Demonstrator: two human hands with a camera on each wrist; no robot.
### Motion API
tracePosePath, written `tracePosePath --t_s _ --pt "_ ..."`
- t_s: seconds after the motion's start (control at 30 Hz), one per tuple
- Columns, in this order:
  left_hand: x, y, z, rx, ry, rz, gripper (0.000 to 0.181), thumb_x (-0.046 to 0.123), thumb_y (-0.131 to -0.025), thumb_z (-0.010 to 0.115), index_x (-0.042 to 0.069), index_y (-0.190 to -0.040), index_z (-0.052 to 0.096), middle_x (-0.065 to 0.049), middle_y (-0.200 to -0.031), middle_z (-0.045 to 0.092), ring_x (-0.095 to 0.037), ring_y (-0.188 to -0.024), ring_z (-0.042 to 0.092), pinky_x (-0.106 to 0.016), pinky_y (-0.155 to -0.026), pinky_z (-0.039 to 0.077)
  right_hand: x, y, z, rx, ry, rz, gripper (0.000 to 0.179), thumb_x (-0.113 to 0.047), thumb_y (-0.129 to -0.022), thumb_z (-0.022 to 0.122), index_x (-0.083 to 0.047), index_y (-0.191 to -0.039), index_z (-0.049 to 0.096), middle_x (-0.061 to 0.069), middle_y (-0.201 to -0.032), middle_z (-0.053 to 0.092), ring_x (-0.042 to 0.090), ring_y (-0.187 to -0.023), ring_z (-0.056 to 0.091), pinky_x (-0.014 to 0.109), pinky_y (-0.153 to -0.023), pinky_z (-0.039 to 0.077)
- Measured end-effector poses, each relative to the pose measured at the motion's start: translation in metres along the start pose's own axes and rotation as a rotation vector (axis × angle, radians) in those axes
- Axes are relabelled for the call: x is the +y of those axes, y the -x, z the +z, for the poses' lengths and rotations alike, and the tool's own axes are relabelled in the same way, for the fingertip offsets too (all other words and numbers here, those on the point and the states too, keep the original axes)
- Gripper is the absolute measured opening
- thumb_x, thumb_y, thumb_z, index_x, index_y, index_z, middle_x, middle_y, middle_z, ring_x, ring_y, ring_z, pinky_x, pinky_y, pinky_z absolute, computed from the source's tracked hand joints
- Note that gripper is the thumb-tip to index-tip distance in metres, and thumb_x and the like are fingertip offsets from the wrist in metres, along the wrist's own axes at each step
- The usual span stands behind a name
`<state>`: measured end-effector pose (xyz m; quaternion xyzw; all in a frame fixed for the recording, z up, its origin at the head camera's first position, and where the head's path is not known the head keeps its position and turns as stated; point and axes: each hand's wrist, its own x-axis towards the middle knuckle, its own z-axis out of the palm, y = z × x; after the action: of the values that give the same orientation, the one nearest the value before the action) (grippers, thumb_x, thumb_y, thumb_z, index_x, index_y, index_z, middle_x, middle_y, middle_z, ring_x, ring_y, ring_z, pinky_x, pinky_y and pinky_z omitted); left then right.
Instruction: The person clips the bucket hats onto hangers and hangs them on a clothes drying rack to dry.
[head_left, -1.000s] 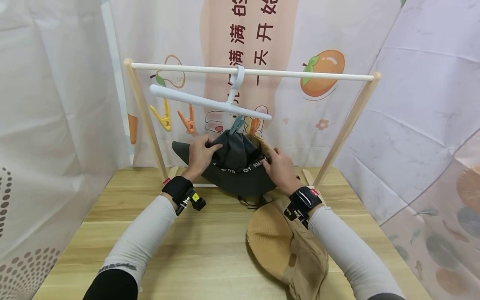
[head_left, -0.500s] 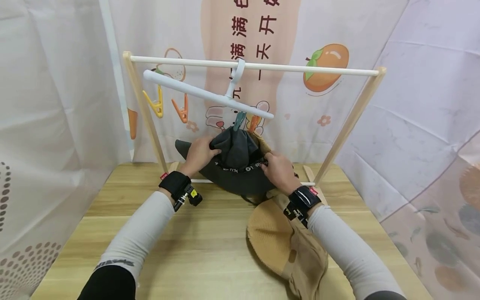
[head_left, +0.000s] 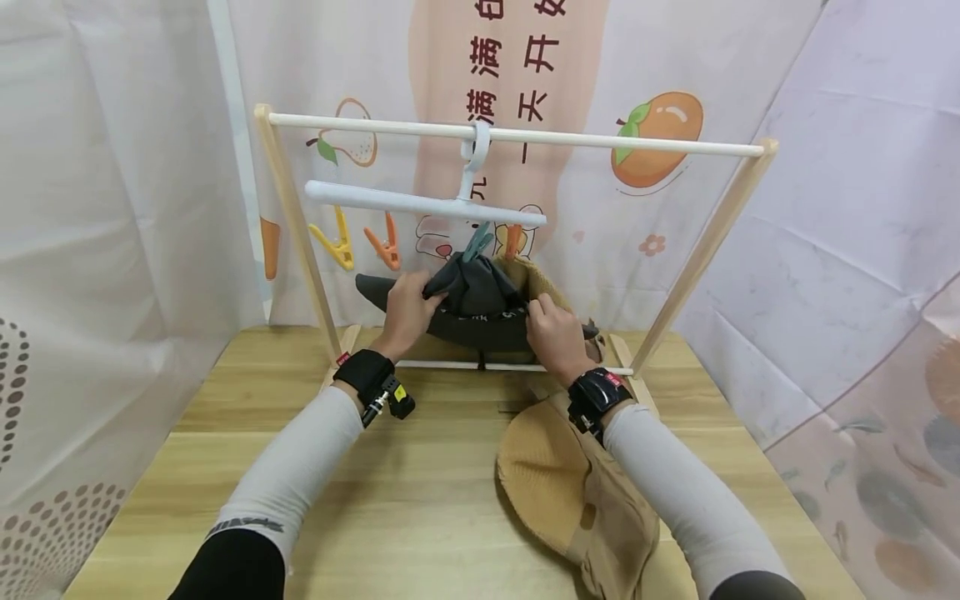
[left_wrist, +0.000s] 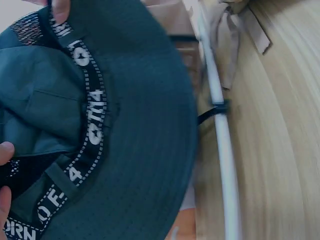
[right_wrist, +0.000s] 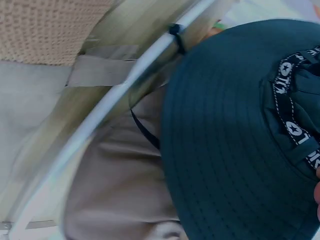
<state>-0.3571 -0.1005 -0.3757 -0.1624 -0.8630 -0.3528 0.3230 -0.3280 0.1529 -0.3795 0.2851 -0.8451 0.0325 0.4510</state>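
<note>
Dark grey-green wide-brimmed fabric hat (head_left: 480, 332), far centre, pinched both sides

Bare left hand (head_left: 407, 310) pinches its left edge; bare right hand (head_left: 556, 337) grips the right. Hat is below the white plastic hanger (head_left: 397, 200), crown caught by a teal plastic clip (head_left: 477, 242). Probably best: spread evenly, lightly; a hard tug could pop the clip. Black inner band (left_wrist: 95, 112): white letters, "RN" and "4" readable, brand unclear. Far printed cloth (head_left: 585, 50): "满满", "一天开".
</note>
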Motion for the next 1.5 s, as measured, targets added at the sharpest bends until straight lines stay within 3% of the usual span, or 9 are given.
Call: tracePosePath --t_s 0.17,0.37,0.53,0.63,0.8,1.17,1.37,1.5 --pt "-0.005 0.002 0.003 -0.048 -0.015 -0.027 0.018 0.015 -0.088 0.073 0.003 -0.083 0.060 -0.015 -0.079 0.059 -0.031 -0.077 0.054 -0.037 -0.069 0.036 0.001 0.005 0.009 -0.026 0.012 0.010 0.013 0.000 -0.086 0.067 0.002 -0.081 0.054 0.015 -0.078 0.052 0.025 -0.052 0.052 0.038 -0.046 0.048" --pt "-0.006 0.003 0.001 -0.104 -0.007 -0.051 0.018 0.022 -0.091 0.070 0.005 -0.092 0.066 -0.015 -0.088 0.066 -0.031 -0.084 0.059 -0.039 -0.071 0.039 0.001 0.009 0.007 -0.122 -0.109 0.178 0.015 -0.007 -0.089 0.069 0.002 -0.089 0.056 0.018 -0.090 0.057 0.033 -0.061 0.058 0.045 -0.055 0.052" --pt "-0.008 0.004 0.002 -0.142 0.081 -0.082 0.024 0.029 -0.094 0.065 0.006 -0.101 0.069 -0.014 -0.097 0.068 -0.030 -0.086 0.061 -0.038 -0.070 0.040 0.002 0.011 0.003 -0.149 -0.189 0.305 0.025 -0.014 -0.091 0.069 0.004 -0.106 0.060 0.020 -0.098 0.057 0.036 -0.066 0.060 0.047 -0.061 0.052" --pt "-0.008 0.006 0.001 -0.133 0.116 -0.106 0.027 0.030 -0.095 0.065 0.007 -0.108 0.069 -0.013 -0.103 0.068 -0.029 -0.091 0.064 -0.038 -0.076 0.047 0.003 0.013 0.002 -0.144 -0.221 0.341 0.031 -0.015 -0.091 0.070 0.004 -0.113 0.060 0.020 -0.100 0.056 0.037 -0.067 0.059 0.047 -0.063 0.052" --pt "-0.009 0.009 -0.001 -0.093 0.117 -0.094 0.030 0.026 -0.093 0.067 0.006 -0.115 0.069 -0.015 -0.110 0.068 -0.031 -0.102 0.064 -0.045 -0.091 0.050 0.005 0.016 0.001 -0.120 -0.240 0.342 0.030 -0.017 -0.091 0.069 0.004 -0.112 0.062 0.019 -0.102 0.056 0.036 -0.071 0.061 0.047 -0.065 0.052" --pt "-0.009 0.014 -0.002 -0.015 0.110 -0.102 0.033 0.023 -0.091 0.070 0.007 -0.120 0.069 -0.017 -0.116 0.064 -0.033 -0.107 0.056 -0.047 -0.094 0.044 0.007 0.018 -0.007 -0.091 -0.233 0.342 0.031 -0.026 -0.092 0.068 -0.001 -0.111 0.067 0.015 -0.098 0.059 0.032 -0.074 0.062 0.045 -0.062 0.052" --pt "-0.010 0.019 -0.004 0.009 0.118 -0.085 0.033 0.021 -0.090 0.071 0.006 -0.120 0.069 -0.017 -0.114 0.064 -0.034 -0.101 0.055 -0.046 -0.087 0.044 0.004 0.022 -0.012 -0.123 -0.249 0.342 0.031 -0.026 -0.092 0.068 -0.003 -0.113 0.068 0.014 -0.096 0.058 0.030 -0.072 0.058 0.043 -0.058 0.049" --pt "-0.011 0.021 -0.004 0.019 0.111 -0.083 0.035 0.020 -0.089 0.072 0.006 -0.121 0.068 -0.018 -0.116 0.063 -0.035 -0.104 0.054 -0.047 -0.090 0.043 0.001 0.026 -0.013 -0.146 -0.241 0.333 0.032 -0.028 -0.092 0.068 -0.005 -0.114 0.068 0.014 -0.099 0.061 0.029 -0.071 0.059 0.039 -0.051 0.045"
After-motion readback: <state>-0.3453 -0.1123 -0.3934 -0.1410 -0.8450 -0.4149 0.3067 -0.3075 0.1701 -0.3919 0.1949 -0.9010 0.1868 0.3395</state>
